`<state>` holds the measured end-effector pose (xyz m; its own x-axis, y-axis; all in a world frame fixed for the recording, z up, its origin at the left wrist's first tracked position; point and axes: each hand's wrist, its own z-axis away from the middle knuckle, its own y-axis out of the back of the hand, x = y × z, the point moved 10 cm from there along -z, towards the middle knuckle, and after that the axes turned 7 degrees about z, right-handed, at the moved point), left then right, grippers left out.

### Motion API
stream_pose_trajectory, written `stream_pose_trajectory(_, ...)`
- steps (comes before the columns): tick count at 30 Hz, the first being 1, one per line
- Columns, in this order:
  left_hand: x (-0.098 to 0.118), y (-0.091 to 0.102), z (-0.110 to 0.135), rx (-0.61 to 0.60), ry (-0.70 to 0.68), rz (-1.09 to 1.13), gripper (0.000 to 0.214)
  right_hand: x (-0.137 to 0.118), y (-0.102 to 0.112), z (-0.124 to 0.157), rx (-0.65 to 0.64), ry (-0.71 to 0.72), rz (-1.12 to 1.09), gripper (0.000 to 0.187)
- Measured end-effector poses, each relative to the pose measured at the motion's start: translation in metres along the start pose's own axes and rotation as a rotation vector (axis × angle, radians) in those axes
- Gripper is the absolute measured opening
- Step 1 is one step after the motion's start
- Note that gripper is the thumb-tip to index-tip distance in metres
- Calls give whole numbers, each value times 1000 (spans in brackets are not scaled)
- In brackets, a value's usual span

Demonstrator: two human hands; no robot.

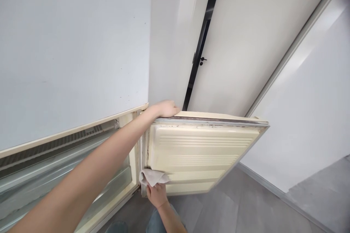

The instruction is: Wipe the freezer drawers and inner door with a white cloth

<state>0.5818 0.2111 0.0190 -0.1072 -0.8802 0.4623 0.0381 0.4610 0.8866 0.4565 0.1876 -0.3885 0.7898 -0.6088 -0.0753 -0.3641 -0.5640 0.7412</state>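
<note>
A cream refrigerator door (197,156) stands swung open, its ribbed inner liner facing me. Dark stains mark the door gasket (210,123) along the top. My left hand (164,109) reaches across the fridge opening and curls over the door's top edge near the hinge side. My right hand (156,195) is low on the door, pinching a crumpled grey-white cloth (153,177) against the lower corner of the gasket. The fingers are partly hidden behind the cloth.
The white refrigerator cabinet (71,51) fills the left, with its metal-lined interior (62,178) below my arm. Behind the door are a white room door with a black handle (202,60) and a white wall panel (298,91). Grey floor (218,207) lies below.
</note>
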Motion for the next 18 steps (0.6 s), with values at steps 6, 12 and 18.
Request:
stream_pose_trajectory(6, 1, -3, 0, -22, -7, 13, 35, 60, 14, 31, -67, -4, 142, 35)
stream_pose_trajectory(12, 7, -1, 4, -26, 0, 21, 36, 152, 34, 73, -86, -252, 245, 38)
stream_pose_trajectory(18, 9, 1, 4, -17, -9, 6, 36, 232, 88, 94, 219, -662, 122, 41)
